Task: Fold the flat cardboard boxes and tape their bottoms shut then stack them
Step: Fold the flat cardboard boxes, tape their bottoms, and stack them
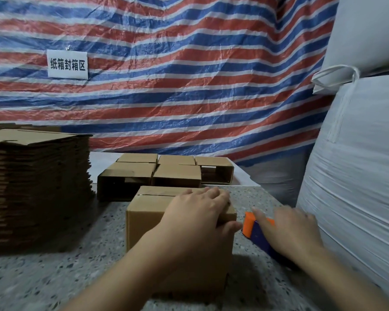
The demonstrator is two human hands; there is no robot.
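My left hand (198,212) presses flat on the folded box (177,241) near the counter (54,277) edge, its grip loose. My right hand (288,232), just right of the box, wraps the tape dispenser (255,230). I'd keep the flaps down and start tape squarely over the seam.

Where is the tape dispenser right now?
In the head view, the orange and blue tape dispenser sits lower right on the speckled table, under the right hand, just right of the box the left hand holds.
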